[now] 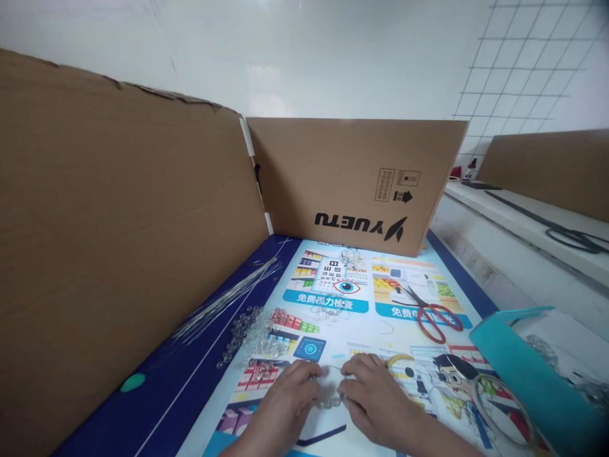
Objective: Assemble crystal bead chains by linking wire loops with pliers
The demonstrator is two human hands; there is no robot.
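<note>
My left hand [294, 395] and my right hand [373, 401] face each other low in the view, fingers bent into pinches. Between them is a short curved string of clear beads [329, 402], its ends reaching toward both sets of fingertips. A thin line, wire or cord, spans the gap above the beads; I cannot tell which. To the left of my left hand lies a loose pile of clear beads [266, 339]. Red-handled scissors [431, 315] rest open beyond my right hand. A coil of thin wire or cord [505, 406] lies at the right.
A bundle of thin straight wires [228, 298] lies along the left cardboard wall [128, 209]. Another cardboard panel [352, 171] stands at the back. A teal-edged box [528, 374] with clear pieces sits at right. Small beaded pieces [330, 308] lie on the printed sheet.
</note>
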